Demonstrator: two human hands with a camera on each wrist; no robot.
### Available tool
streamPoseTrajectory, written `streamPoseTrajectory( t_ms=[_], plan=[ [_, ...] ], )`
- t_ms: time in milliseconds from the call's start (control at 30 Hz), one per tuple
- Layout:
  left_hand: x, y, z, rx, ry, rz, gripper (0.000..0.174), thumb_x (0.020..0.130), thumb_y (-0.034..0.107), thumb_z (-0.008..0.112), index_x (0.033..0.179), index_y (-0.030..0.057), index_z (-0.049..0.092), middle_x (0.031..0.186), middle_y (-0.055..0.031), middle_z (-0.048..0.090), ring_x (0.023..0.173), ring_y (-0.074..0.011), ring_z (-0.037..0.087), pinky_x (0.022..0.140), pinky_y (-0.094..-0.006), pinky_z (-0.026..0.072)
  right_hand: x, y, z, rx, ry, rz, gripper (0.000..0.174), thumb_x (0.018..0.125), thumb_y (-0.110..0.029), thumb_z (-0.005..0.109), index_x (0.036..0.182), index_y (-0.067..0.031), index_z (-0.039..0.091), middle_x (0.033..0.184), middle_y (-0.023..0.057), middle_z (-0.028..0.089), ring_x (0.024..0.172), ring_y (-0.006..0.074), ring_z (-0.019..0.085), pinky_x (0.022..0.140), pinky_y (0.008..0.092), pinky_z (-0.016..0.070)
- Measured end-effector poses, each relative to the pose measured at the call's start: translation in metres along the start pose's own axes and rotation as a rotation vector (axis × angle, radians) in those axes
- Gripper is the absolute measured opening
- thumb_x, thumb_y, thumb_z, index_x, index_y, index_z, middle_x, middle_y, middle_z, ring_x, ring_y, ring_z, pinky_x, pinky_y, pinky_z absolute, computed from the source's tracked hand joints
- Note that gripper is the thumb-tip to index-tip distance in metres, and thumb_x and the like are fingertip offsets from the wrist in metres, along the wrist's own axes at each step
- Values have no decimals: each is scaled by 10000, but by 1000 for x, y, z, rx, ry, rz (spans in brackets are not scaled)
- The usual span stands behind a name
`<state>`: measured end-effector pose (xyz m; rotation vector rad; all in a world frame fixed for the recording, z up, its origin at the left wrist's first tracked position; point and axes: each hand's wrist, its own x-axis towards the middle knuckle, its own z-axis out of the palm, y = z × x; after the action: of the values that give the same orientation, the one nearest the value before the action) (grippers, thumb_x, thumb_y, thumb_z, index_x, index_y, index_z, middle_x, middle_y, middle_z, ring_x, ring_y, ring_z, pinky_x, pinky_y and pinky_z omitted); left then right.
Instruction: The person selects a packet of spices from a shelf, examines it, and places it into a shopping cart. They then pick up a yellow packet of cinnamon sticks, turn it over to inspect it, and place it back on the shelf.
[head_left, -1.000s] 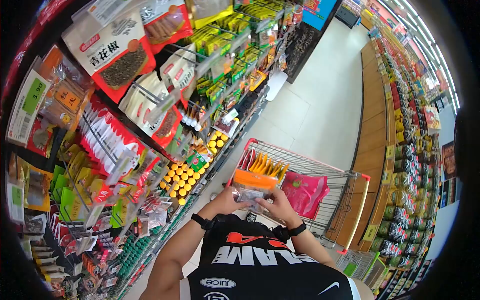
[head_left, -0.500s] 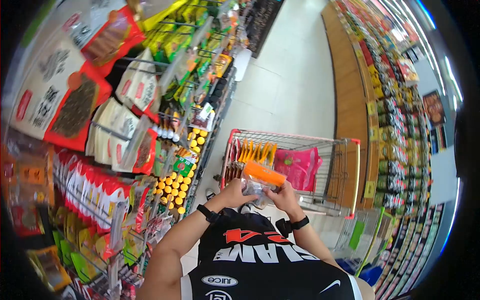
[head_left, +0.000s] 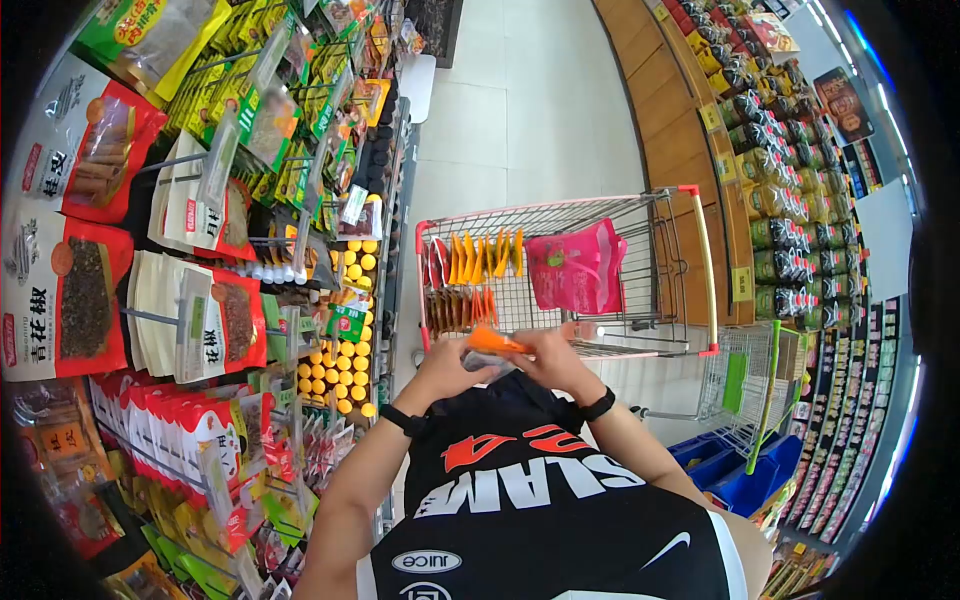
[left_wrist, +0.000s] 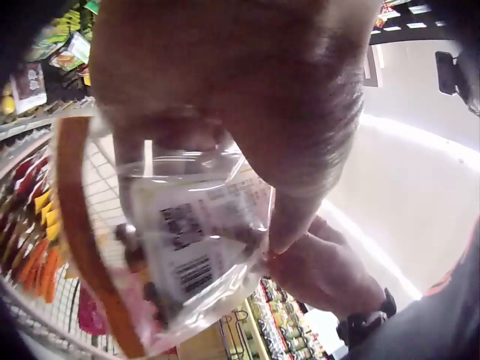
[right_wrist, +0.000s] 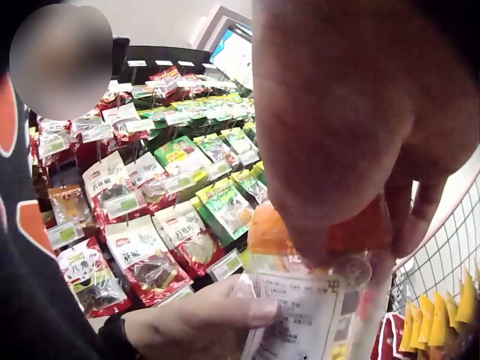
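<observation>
In the head view both hands hold a clear plastic pouch (head_left: 490, 358) with an orange top band, in front of the black jersey. My left hand (head_left: 450, 368) grips its left side. With its fingers at the orange band, my right hand (head_left: 556, 360) holds the other side. The left wrist view shows a white printed label (left_wrist: 196, 251) with a barcode and a square code through the film. In the right wrist view the left thumb (right_wrist: 259, 311) presses on the pouch face. What fills the pouch is mostly hidden by the label and fingers.
A shopping cart (head_left: 640, 330) stands just beyond the hands, carrying rows of yellow packets (head_left: 486, 256), brown packets (head_left: 450, 309) and a pink bag (head_left: 570, 268). Racks of hanging spice bags (head_left: 205, 310) line the left. Bottles (head_left: 785, 235) fill the right shelf, near a second cart (head_left: 735, 385).
The head view has turned, so the shelves and cart sit farther left and the cart higher. The pouch has tilted, its orange band now seen more edge-on. Both hands keep their hold.
</observation>
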<state>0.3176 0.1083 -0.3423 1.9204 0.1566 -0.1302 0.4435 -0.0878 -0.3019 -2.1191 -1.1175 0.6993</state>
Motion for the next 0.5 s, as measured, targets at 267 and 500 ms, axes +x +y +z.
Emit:
streamPoseTrajectory(
  t_ms=[267,500],
  plan=[
    [-6,13,17,-39,74,-171,354,765,218,791,1082,76,719,926,-163,722,891,-326,701,781,-391,538,18,16,-13,22,-193,-52,305,842,-237,721,1066,-61,613,768,186,679,706,400,667,638,468,529],
    [21,22,73,61,151,-256,332,797,242,753,1101,112,721,938,-177,715,862,-377,675,775,-435,530,45,73,-34,125,-550,-252,362,830,-269,729,1114,-62,645,860,214,690,807,394,672,706,467,528]
  ],
)
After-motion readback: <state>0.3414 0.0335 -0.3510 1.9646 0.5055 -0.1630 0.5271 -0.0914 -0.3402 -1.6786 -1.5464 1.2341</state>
